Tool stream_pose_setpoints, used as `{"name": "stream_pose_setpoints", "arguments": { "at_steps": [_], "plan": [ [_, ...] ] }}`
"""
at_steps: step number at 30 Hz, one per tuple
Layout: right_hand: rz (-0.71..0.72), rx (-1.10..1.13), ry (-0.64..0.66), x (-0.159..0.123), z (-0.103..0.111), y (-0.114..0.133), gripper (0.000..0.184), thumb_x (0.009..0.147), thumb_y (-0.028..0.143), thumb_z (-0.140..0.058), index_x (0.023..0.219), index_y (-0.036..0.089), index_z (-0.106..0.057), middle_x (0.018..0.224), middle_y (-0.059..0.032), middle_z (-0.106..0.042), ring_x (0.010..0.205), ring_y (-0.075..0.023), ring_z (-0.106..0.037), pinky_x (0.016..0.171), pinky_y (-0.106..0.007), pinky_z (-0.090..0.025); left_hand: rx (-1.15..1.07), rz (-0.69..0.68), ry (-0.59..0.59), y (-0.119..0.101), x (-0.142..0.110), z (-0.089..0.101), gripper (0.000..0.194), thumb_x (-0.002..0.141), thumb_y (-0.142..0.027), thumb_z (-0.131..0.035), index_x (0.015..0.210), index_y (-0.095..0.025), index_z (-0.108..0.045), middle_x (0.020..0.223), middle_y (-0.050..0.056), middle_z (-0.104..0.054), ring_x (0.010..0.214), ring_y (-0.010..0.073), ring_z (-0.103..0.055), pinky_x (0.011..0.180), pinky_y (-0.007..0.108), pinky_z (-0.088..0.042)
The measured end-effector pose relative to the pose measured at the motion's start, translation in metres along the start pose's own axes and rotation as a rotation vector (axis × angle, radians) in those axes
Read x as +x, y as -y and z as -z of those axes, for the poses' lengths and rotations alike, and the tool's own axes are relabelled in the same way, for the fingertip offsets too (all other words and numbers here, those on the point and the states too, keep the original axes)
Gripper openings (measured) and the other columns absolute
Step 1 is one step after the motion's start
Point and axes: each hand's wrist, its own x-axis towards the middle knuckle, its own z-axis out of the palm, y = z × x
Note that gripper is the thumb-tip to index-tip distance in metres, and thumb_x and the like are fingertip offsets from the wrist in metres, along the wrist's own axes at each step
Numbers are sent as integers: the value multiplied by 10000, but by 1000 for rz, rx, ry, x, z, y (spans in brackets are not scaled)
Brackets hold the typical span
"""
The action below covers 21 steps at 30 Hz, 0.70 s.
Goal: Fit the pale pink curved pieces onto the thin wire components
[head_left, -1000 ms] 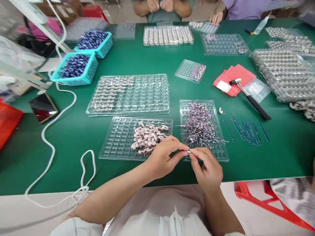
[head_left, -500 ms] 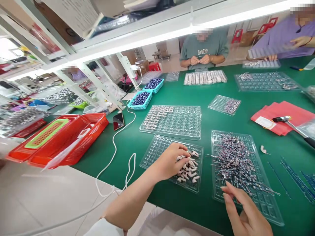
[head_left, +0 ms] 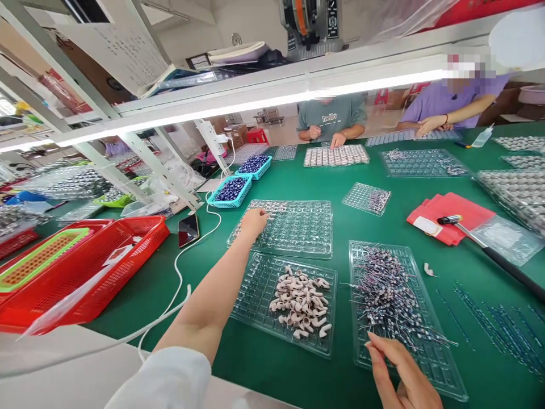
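My left hand [head_left: 254, 223] reaches over a clear plastic tray [head_left: 304, 227] with rows of pockets, some filled with small pale pieces. Its fingers are pinched together, and whatever they hold is too small or hidden to name. Closer to me, a second clear tray [head_left: 254, 295] carries a heap of pale, curved earbud-like shells [head_left: 300, 301]. At the lower right, my right hand [head_left: 402, 372] has thumb and forefinger tips nearly together beside a pile of thin wired parts [head_left: 389, 289]. Nothing can be made out between those tips. The pile lies on another clear tray [head_left: 447, 372].
Red baskets [head_left: 106, 267], a phone [head_left: 188, 230] and a white cable [head_left: 179, 267] lie leftward. Blue baskets [head_left: 232, 192] stand behind. To the right are a single shell [head_left: 428, 269], red sheets [head_left: 451, 216] and a black-handled tool [head_left: 506, 264]. Two people sit opposite, under a low lit shelf [head_left: 255, 99].
My left hand has moved from the shell heap up and away to the partly filled tray. The right hand stays beside the wired parts. The camera view has shifted.
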Motion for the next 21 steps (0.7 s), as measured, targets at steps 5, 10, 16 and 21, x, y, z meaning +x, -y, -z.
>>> {"name": "stream_pose_setpoints", "arguments": {
  "at_steps": [5,10,16,21],
  "plan": [
    [87,2,-6,1,-2,-6,153,913,301,-634,1001,234,-740,892,-66,-781,682,-191,-728,640,-277,-623,87,47,79,-6,21,-12,333,972,-329,-617,1258,-159,-603,1260,110,-626,1067,244,-649,897,445,-570],
    [125,23,-11,1,-4,-2,159,928,213,-594,1031,212,-714,868,-56,-753,730,-173,-723,679,-268,-611,134,43,80,-8,25,-19,333,969,-333,-621,1252,-156,-607,1254,107,-628,1067,247,-650,897,445,-569],
    [103,42,-1,0,-7,1,196,923,134,-566,1056,210,-688,862,-51,-726,741,-164,-699,665,-274,-592,78,-34,-95,-11,13,-14,207,908,-322,-632,906,-127,-699,977,110,-727,1011,297,-664,878,384,-516],
    [109,78,1,-2,-9,1,232,920,99,-537,1076,204,-674,866,-45,-713,764,-162,-692,679,-284,-579,-50,-165,-200,-24,-19,2,152,840,-305,-613,812,-161,-656,763,42,-714,817,245,-651,735,292,-480]
  ]
}}
